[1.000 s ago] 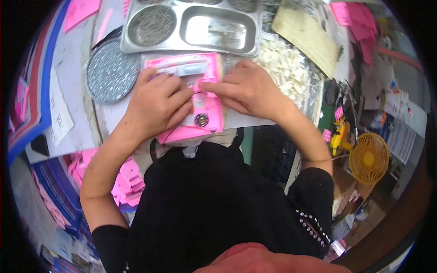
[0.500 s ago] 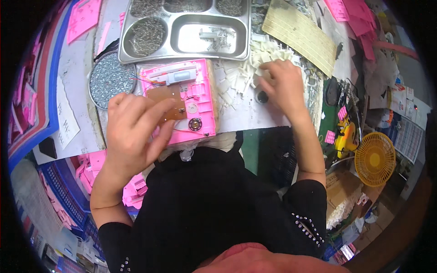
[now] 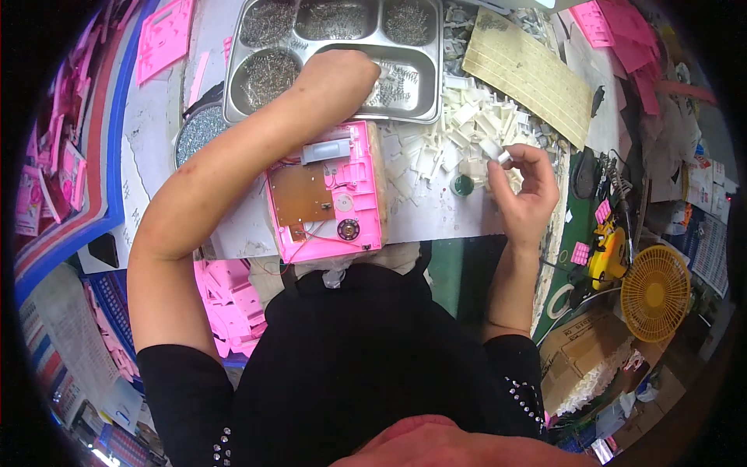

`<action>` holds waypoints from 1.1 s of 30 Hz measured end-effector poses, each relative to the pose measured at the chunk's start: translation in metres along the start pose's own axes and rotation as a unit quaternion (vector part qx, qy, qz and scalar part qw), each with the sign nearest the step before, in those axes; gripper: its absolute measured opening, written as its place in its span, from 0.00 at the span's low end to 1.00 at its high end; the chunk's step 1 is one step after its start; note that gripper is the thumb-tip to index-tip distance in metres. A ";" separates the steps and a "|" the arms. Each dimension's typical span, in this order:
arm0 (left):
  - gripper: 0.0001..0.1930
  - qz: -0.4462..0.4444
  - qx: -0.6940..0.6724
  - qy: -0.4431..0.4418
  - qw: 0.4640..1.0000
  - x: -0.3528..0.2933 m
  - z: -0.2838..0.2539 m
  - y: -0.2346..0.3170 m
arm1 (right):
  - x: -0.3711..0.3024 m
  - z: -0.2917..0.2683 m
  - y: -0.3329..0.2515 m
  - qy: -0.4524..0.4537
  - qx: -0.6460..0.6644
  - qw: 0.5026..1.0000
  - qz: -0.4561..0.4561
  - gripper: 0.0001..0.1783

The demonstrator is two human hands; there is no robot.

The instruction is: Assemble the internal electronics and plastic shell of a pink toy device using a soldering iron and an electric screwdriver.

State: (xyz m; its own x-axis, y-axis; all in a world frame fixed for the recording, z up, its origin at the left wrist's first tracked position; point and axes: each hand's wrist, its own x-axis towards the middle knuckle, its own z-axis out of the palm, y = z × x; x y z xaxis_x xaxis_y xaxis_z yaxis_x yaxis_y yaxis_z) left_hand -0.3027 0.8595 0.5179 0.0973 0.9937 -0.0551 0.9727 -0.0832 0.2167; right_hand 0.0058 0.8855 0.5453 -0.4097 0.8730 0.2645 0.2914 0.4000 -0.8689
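My left hand reaches into the largest compartment of the metal tray. Its fingers curl down by the small springs, the fingertips hidden behind the hand. Between thumb and fingers, my right hand pinches a small white plastic piece beside the pile of similar white pieces. In front of me lies a pink plastic housing, holding a brown circuit board, a grey box-shaped part, a round black speaker and thin wires. Neither hand touches the housing.
A round container of small metal parts stands left of the tray, partly behind my left forearm. A yellowish board lies at the far right. A small dark green round object sits near the white pile. Beyond the table's right edge stands a yellow fan.
My left hand has left the circuit board and moved up and right to the tray. My right hand has drawn back from the pile with a white piece pinched in it.
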 end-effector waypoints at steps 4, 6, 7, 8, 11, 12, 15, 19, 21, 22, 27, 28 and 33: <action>0.07 0.039 0.023 0.012 0.999 0.002 -0.007 0.000 | -0.002 0.002 -0.004 -0.009 0.024 1.000 0.013 0.15; 0.07 -0.007 0.004 0.014 1.000 -0.008 -0.026 0.002 | -0.003 0.006 -0.013 -0.024 0.050 0.998 0.025 0.15; 0.08 -0.005 -0.013 0.084 0.996 -0.020 -0.040 0.001 | -0.006 0.008 -0.019 -0.035 0.066 0.997 0.032 0.15; 0.10 -0.004 -0.029 0.155 0.987 -0.038 -0.056 0.000 | -0.010 0.010 -0.025 -0.046 0.083 0.995 0.038 0.15; 0.13 -0.082 -0.393 0.100 0.910 -0.110 -0.081 0.024 | -0.021 0.019 -0.042 -0.169 0.110 0.978 -0.048 0.19; 0.11 -0.148 -0.531 0.045 0.833 -0.131 -0.079 0.040 | -0.023 0.027 -0.048 -0.230 0.114 0.962 -0.097 0.19; 0.07 -0.209 -0.773 0.060 0.596 -0.178 -0.033 0.075 | -0.035 0.053 -0.058 -0.273 0.159 0.937 -0.149 0.20; 0.05 -0.231 -0.878 0.077 0.412 -0.202 -0.005 0.087 | -0.041 0.061 -0.059 -0.286 0.139 0.931 -0.181 0.19; 0.05 -0.251 -0.876 0.089 0.402 -0.207 -0.003 0.093 | -0.044 0.057 -0.060 -0.299 0.111 0.925 -0.205 0.20; 0.05 -0.260 -0.875 0.094 0.398 -0.208 -0.003 0.095 | -0.044 0.057 -0.061 -0.300 0.104 0.924 -0.216 0.20; 0.05 -0.238 -0.881 0.114 0.394 -0.210 -0.002 0.094 | -0.044 0.057 -0.068 -0.293 0.076 0.918 -0.258 0.22; 0.05 -0.237 -0.883 0.118 0.388 -0.210 -0.002 0.094 | -0.045 0.057 -0.069 -0.295 0.072 0.917 -0.260 0.22; 0.04 -0.238 -0.851 0.099 0.457 -0.209 -0.001 0.097 | -0.051 0.065 -0.070 -0.288 0.040 0.914 -0.285 0.23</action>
State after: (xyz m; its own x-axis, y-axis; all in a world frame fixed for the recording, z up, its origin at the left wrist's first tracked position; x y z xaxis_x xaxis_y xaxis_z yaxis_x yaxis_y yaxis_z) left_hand -0.2289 0.6440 0.5510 -0.2252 0.8702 -0.4383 -0.7163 0.1570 0.6799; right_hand -0.0496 0.7946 0.5656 -0.8686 0.2296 0.4391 -0.1648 0.7018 -0.6930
